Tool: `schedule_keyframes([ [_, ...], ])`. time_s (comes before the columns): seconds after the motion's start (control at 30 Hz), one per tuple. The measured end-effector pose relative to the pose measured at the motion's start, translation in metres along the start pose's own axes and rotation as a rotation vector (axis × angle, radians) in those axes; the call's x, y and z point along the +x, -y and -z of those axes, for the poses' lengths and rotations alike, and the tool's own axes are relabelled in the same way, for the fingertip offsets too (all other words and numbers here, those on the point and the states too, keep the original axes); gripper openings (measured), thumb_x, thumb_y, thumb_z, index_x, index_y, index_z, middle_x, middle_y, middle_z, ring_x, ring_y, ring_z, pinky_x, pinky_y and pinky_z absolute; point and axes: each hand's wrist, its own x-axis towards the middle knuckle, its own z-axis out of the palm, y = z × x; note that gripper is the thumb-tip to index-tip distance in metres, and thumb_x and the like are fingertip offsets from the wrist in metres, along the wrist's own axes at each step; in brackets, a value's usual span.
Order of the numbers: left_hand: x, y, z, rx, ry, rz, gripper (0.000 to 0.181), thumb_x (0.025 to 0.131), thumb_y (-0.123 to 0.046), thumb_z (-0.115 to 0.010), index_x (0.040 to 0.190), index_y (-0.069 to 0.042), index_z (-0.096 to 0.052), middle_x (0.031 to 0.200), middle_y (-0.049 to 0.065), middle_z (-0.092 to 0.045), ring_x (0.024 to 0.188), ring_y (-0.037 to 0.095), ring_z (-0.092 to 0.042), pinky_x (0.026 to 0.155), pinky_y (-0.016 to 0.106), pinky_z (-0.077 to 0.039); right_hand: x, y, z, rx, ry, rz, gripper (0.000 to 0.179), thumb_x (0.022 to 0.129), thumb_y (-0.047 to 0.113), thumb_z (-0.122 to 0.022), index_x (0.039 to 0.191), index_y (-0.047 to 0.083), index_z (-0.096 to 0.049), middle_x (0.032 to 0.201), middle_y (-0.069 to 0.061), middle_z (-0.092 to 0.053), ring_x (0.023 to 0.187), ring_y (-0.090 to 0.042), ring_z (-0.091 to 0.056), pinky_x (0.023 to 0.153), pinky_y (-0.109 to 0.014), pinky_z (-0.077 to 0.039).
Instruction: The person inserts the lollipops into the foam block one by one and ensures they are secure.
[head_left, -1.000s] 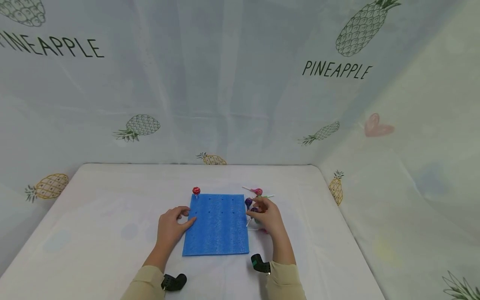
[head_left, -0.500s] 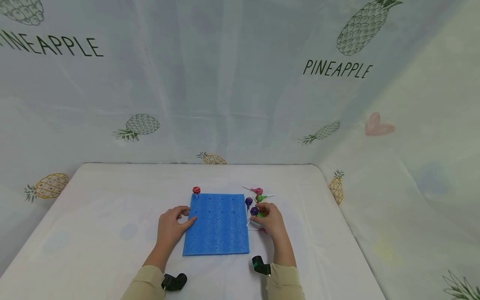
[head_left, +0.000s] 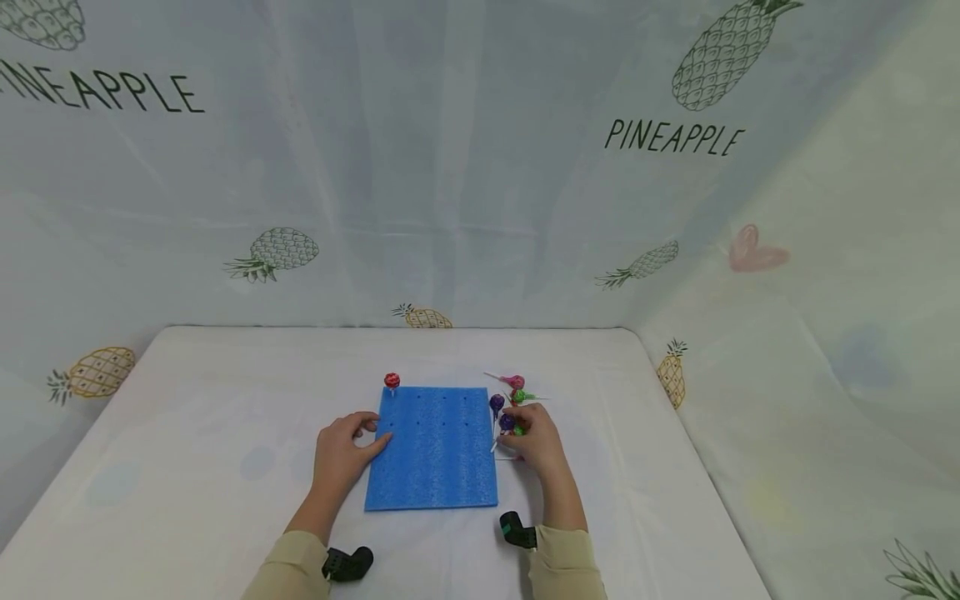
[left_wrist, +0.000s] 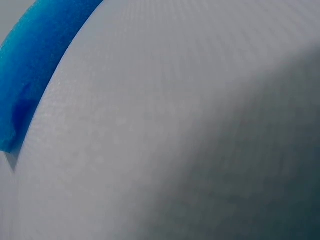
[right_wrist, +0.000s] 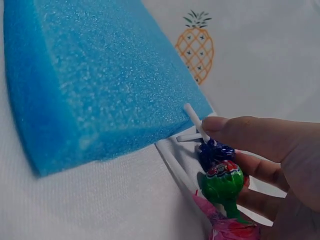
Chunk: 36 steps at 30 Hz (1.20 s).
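Note:
A blue foam board (head_left: 431, 471) with small holes lies flat on the white table. My left hand (head_left: 342, 450) rests at its left edge, thumb on top and fingertips at the side. A red lollipop (head_left: 392, 380) stands upright in the far left corner. Just past the right edge, my right hand (head_left: 536, 437) has thumb and fingers around a purple lollipop (right_wrist: 216, 152), the thumb tip against its white stick (right_wrist: 196, 119). A green lollipop (right_wrist: 222, 185) and a pink one (right_wrist: 232, 230) lie close by the fingers. In the left wrist view only the foam board's edge (left_wrist: 37, 60) shows.
Beyond the right hand lie another purple lollipop (head_left: 497, 402), a green one (head_left: 520, 397) and a pink one (head_left: 515, 382), beside the board's right edge. The table (head_left: 225, 400) meets a pineapple-printed cloth (head_left: 450, 167) behind and at the right.
My right hand has come down from the upper purple lollipop to the lower one, uncovering the green lollipop behind, then shifted slightly left. My left hand and the board stay put.

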Motion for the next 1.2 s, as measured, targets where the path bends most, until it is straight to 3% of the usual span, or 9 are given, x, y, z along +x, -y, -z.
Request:
schedule_keyframes([
  [0.33, 0.000, 0.001, 0.000, -0.013, 0.016, 0.003, 0.041, 0.080, -0.033, -0.081, 0.112, -0.009, -0.068, 0.094, 0.002, -0.068, 0.089, 0.023, -0.057, 0.084, 0.044, -0.043, 0.003, 0.004, -0.001, -0.013, 0.049, 0.059, 0.036, 0.075, 0.009, -0.083, 0.109, 0.004, -0.072, 0.122, -0.014, -0.061, 0.115, -0.036, -0.055, 0.098, -0.052, -0.042],
  [0.57, 0.000, 0.001, -0.001, -0.016, 0.016, -0.001, 0.042, 0.080, -0.034, -0.081, 0.112, -0.009, -0.068, 0.094, 0.002, -0.068, 0.089, 0.023, -0.057, 0.086, 0.046, -0.042, 0.007, 0.000, -0.001, 0.002, 0.046, 0.070, 0.030, 0.076, 0.009, -0.082, 0.105, 0.007, -0.074, 0.110, -0.008, -0.060, 0.097, -0.028, -0.060, 0.085, -0.045, -0.051],
  [0.9, -0.001, 0.001, -0.002, -0.012, -0.002, -0.012, 0.041, 0.080, -0.034, -0.081, 0.111, -0.009, -0.069, 0.092, 0.001, -0.068, 0.088, 0.022, -0.057, 0.086, 0.047, -0.042, 0.011, 0.000, -0.002, 0.013, 0.016, 0.086, 0.024, 0.076, 0.010, -0.082, 0.099, 0.007, -0.075, 0.101, -0.006, -0.060, 0.087, -0.022, -0.057, 0.076, -0.039, -0.049],
  [1.2, -0.001, 0.000, 0.001, -0.016, 0.009, -0.003, 0.041, 0.081, -0.034, -0.080, 0.111, -0.009, -0.069, 0.094, 0.002, -0.069, 0.089, 0.023, -0.057, 0.086, 0.047, -0.042, 0.012, 0.002, -0.001, 0.061, 0.007, 0.049, 0.024, 0.079, 0.012, -0.081, 0.100, 0.006, -0.073, 0.095, -0.006, -0.061, 0.082, -0.019, -0.055, 0.070, -0.035, -0.048],
])
